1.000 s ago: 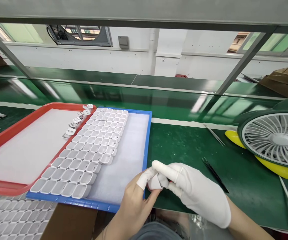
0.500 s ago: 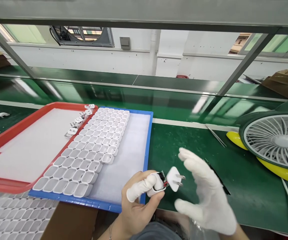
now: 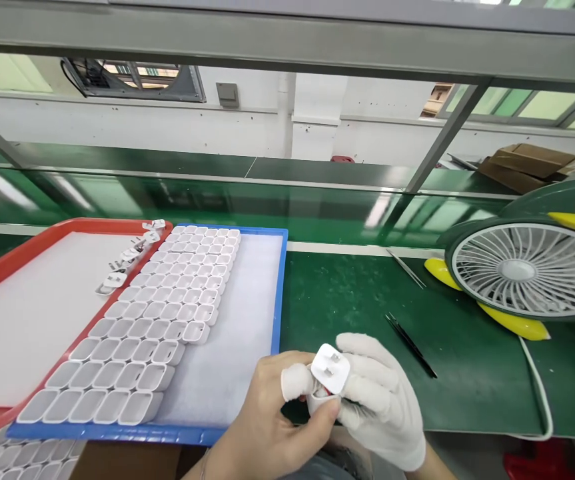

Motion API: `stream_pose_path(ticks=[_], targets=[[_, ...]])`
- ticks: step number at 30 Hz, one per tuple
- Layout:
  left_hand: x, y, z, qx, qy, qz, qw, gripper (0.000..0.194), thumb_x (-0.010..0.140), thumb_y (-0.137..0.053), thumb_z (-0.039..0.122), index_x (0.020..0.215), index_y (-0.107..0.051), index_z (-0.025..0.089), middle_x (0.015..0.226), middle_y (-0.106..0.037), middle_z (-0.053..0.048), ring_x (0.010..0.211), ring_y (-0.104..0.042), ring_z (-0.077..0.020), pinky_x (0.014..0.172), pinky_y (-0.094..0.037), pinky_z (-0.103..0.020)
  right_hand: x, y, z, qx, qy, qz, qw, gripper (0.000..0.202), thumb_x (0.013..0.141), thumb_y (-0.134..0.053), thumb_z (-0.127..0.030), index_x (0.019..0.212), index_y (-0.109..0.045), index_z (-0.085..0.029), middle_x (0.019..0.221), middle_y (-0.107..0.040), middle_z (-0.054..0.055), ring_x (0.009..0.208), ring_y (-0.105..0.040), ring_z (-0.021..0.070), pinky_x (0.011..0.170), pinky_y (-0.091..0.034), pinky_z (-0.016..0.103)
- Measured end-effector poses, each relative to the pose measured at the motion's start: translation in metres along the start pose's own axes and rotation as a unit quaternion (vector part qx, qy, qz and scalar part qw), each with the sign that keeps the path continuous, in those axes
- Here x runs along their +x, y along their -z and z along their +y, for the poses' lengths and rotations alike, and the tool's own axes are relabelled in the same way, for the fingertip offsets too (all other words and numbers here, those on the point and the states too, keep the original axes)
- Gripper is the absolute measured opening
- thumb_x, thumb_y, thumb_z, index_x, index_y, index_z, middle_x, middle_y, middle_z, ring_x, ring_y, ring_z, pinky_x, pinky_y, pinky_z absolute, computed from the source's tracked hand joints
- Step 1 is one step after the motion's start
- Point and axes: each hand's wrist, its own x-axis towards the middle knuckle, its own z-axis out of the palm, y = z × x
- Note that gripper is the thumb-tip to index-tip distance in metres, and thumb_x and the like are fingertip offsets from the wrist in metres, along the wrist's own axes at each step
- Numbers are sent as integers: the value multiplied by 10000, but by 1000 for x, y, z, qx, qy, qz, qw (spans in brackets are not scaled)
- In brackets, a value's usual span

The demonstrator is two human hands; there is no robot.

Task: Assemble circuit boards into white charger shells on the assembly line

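Near the bottom centre, my left hand (image 3: 280, 413), bare apart from a white finger cover, holds a white charger housing (image 3: 318, 402) between its closed fingers. A white plug cap (image 3: 330, 369) with two metal prongs sits tilted over the open end, and a bit of red shows in the gap. My right hand (image 3: 384, 400), in a white glove, is closed against the cap's right side. To the left, a blue tray (image 3: 280, 293) bears rows of open white housings (image 3: 140, 375). White plug pieces (image 3: 130, 255) lie along the right side of a red tray (image 3: 27, 248).
Black tweezers (image 3: 411, 345) lie right of my hands on the green table (image 3: 337, 293), with silver tweezers (image 3: 406, 268) farther back. A green and yellow fan (image 3: 517, 270) stands at the right, its white cable (image 3: 537, 387) hanging down. More housings (image 3: 22, 460) are at the lower left.
My right hand has moved left and closed onto the plug cap. The cap has turned, its prongs now facing the camera, and lies closer over the housing. The view has shifted right.
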Motion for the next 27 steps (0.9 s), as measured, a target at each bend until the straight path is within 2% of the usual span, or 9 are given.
stream_pose_path(ticks=[3,6,10,12,15,18,21,24,27], targets=[[1,0,-2,20,-19,-6,1000,243,833,-617,145,1026,-523,259,800,-682,-15,687,-677,-181,616,-564,-296,-10,-4,1,-62,8,43,997,154,922,-539,-344,1015,-647,-287,904,-623,39,984,-582,241,828,-552,408],[-6,-3,-7,-18,-5,13,1000,380,830,-648,134,1131,-455,262,981,-705,-56,835,-704,-193,736,-592,-304,-16,-8,-1,-32,-42,63,997,215,874,-576,-226,1052,-625,-337,1046,-505,43,1132,-497,246,934,-505,416],[-12,-5,-11,-4,-3,22,1000,544,812,-643,45,1218,-373,285,1063,-694,-55,898,-696,-190,770,-585,-304,-12,-4,-8,124,-150,-49,980,581,851,-568,-229,1394,-368,-282,1345,-442,105,1319,-398,297,1053,-438,486],[-12,-5,-13,20,9,9,1000,540,822,-618,34,1249,-403,286,1062,-694,-56,919,-692,-201,766,-583,-306,-7,-1,-10,149,-128,-85,977,445,879,-550,-298,1313,-456,-273,1414,-389,89,1349,-365,286,1133,-344,492],[-12,-3,-18,18,-26,48,998,666,831,-622,60,1386,-327,280,1110,-685,-85,962,-683,-214,811,-584,-332,-2,-3,-12,112,-53,-53,991,120,901,-536,-226,918,-629,-301,1367,-383,5,1270,-414,189,1194,-215,409],[-14,-2,-23,53,-58,53,995,630,838,-618,67,1395,-378,239,1136,-685,-108,980,-664,-211,844,-572,-328,-4,-9,-11,114,-56,7,992,207,876,-529,-113,795,-628,-275,1307,-405,10,1232,-430,166,1134,-310,350],[-17,-2,-25,105,-63,27,992,489,824,-612,45,1280,-524,197,1153,-681,-124,987,-646,-216,841,-556,-318,-12,-14,-10,182,-87,45,978,193,856,-533,-78,859,-603,-257,1284,-440,32,1223,-464,193,1062,-417,377],[-16,-3,-24,116,-92,40,988,482,801,-619,18,1244,-543,194,1161,-669,-136,953,-644,-216,786,-550,-312,-18,-17,-11,285,-178,59,940,173,855,-606,-140,971,-572,-266,1222,-513,50,1102,-572,209,935,-518,392],[-13,-4,-20,95,-57,35,993,442,802,-622,17,1197,-555,202,1078,-690,-121,853,-644,-196,709,-532,-290,-16,-21,-13,347,-251,80,900,177,859,-653,-221,1009,-577,-277,1100,-581,41,1006,-605,185,843,-544,334]])
